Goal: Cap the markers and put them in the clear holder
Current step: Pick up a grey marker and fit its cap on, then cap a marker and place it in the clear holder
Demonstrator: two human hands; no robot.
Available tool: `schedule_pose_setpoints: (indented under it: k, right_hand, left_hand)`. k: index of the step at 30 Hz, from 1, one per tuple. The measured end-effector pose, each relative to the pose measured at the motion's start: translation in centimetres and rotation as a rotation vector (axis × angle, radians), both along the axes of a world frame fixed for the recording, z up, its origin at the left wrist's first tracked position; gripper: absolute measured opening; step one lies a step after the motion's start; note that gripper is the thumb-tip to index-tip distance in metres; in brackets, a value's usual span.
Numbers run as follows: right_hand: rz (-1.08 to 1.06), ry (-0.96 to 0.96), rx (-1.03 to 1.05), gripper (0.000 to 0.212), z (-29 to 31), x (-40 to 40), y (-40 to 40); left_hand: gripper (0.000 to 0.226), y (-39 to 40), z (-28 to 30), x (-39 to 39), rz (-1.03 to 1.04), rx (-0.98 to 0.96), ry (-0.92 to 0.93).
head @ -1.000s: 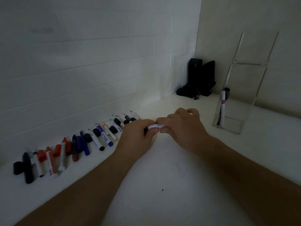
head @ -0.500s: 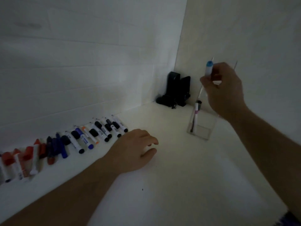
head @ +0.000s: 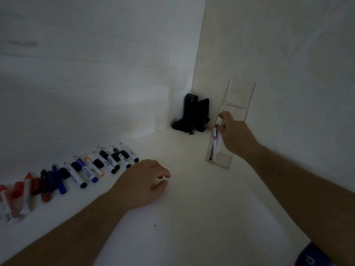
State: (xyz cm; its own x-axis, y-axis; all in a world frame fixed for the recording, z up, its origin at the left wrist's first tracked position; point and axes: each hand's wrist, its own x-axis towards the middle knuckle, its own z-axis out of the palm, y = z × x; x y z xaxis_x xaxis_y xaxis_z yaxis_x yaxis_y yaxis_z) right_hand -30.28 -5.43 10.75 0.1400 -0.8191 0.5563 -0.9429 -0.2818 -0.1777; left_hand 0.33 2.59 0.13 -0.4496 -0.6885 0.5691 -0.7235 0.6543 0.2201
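Holder [head: 238, 104] at 2 o'clock: two markers [head: 214, 139] inside | right hand [head: 233, 131] at its front, grip unclear | left hand [head: 143, 182] loose, empty | marker row [head: 107, 162] at 9 o'clock, blurred, uncountable

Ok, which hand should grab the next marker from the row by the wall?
Probably the left hand. It rests open on the white surface right beside the row of markers, while the right hand is across at the clear holder, its fingers at a marker there.
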Motion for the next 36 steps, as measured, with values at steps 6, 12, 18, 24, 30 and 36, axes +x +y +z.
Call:
schedule_pose_setpoints:
  k: [6,12,18,24,30,36]
  right_hand:
    - [-0.035,0.139,0.152,0.049,-0.4,0.0,-0.4]
    - [-0.031,0.138,0.163,0.068,-0.3,0.0,-0.3]
    - [-0.147,0.330,-0.154,0.067,-1.3,3.8,1.2]
    - [0.346,0.080,0.198,0.039,-6.2,13.6,0.3]
    - [0.550,0.113,0.439,0.052,-8.8,20.1,-3.0]
    - [0.454,0.242,0.376,0.032,-8.4,21.1,-3.8]
  left_hand:
    - [0.017,0.0,-0.1,0.1,0.015,0.004,0.016]
    - [0.016,-0.1,-0.1,0.3,0.009,0.017,0.055]
    - [0.020,-1.0,0.0,1.4,0.070,-0.071,0.192]
    - [0.019,-0.9,0.7,1.7,-0.058,-0.006,0.242]
    - [0.015,-1.2,0.8,1.5,-0.080,0.001,0.278]
    - [0.016,-1.7,0.5,1.5,-0.036,-0.031,0.284]
